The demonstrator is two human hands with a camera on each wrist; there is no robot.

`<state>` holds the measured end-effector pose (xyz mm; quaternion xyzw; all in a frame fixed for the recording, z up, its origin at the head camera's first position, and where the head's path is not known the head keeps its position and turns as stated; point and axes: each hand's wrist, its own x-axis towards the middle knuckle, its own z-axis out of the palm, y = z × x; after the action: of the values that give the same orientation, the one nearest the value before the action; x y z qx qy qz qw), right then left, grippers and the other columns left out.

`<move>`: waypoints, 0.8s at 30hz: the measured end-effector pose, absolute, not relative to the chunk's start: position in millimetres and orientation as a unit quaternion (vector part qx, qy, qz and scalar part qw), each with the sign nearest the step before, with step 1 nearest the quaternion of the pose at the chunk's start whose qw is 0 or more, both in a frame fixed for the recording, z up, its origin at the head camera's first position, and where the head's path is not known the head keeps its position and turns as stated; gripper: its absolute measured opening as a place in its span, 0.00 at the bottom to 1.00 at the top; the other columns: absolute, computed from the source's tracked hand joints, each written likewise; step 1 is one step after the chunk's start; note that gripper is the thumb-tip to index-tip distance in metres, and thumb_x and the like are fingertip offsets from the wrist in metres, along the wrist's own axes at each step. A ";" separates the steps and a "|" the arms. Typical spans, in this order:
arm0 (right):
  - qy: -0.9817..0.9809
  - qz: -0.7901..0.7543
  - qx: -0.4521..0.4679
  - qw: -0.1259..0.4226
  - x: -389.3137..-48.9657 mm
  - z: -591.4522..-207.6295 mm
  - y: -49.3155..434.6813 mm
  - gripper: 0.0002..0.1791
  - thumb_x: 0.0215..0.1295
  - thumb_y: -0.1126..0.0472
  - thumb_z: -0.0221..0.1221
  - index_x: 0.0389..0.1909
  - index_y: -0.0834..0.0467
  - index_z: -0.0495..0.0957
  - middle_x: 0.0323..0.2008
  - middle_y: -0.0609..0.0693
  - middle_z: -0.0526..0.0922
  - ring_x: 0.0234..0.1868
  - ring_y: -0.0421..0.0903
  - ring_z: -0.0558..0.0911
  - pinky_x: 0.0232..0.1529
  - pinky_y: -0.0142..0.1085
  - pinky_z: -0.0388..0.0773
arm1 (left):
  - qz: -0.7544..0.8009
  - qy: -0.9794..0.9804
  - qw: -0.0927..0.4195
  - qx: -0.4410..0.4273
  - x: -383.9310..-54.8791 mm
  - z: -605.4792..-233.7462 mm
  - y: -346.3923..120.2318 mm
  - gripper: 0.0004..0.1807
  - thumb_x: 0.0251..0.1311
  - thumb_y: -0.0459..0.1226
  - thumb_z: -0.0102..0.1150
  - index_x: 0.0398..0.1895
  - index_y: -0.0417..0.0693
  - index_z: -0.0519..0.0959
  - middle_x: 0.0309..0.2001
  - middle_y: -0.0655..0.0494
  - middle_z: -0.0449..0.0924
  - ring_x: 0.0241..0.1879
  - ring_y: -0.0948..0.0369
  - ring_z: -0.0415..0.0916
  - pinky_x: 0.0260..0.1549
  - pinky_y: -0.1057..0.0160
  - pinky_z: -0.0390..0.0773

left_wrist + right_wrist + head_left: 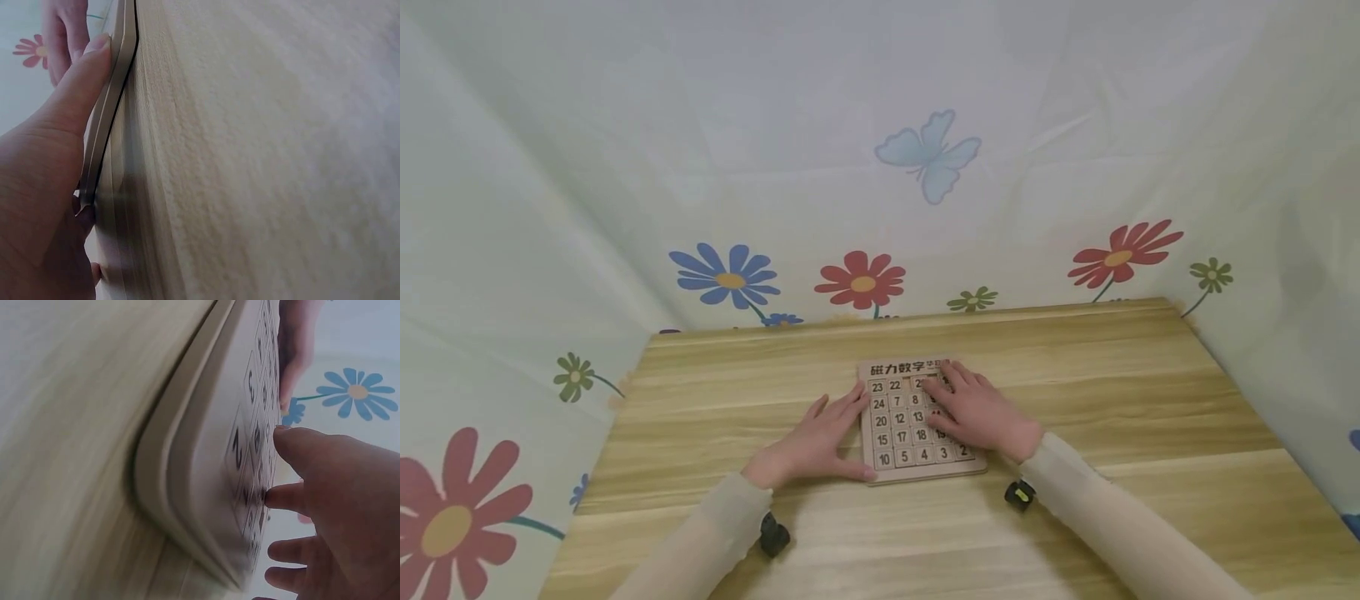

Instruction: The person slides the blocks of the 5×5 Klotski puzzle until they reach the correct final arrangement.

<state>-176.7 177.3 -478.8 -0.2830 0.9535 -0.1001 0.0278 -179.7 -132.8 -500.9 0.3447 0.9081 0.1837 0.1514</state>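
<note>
A wooden number slide puzzle lies flat on the table, its square tiles set in a frame with dark printed characters along the far edge. Tile 22 sits in the far row, beside a narrow gap. My left hand spans the puzzle's left side, fingers extended to the left edge and thumb resting at the near left corner. Over the right part is my right hand, fingers spread, its fingertips touching the tiles. It hides several right-hand tiles. In the right wrist view, tile 2 shows near the corner.
The wood-grain table stretches around the puzzle on all sides. Behind it hangs a pale cloth printed with flowers and a butterfly. A small black device sits at each wrist.
</note>
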 end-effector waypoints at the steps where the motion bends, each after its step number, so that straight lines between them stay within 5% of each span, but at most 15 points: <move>1: 0.952 -0.101 -0.287 0.024 -176.7 -479.3 175.5 0.35 0.77 0.41 0.56 0.76 0.57 0.69 0.76 0.71 0.62 0.77 0.70 0.60 0.73 0.66 0.63 | 0.186 0.908 0.152 0.345 -179.6 -500.7 -132.5 0.69 0.53 0.73 0.65 0.85 0.45 0.45 0.85 0.48 0.35 0.83 0.50 0.42 0.80 0.39 0.37; 24: 0.965 -0.105 -0.239 0.039 -169.8 -478.2 207.1 0.37 0.78 0.41 0.55 0.78 0.59 0.66 0.76 0.72 0.61 0.77 0.72 0.60 0.73 0.67 0.61 | 0.181 0.908 0.157 0.342 -178.6 -497.3 -132.0 0.69 0.52 0.74 0.64 0.85 0.45 0.46 0.85 0.49 0.35 0.83 0.50 0.43 0.80 0.39 0.36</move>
<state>-169.8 207.1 -478.2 -0.2390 0.9646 -0.1049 0.0388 -178.6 -132.0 -497.3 0.3421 0.9085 0.1812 0.1575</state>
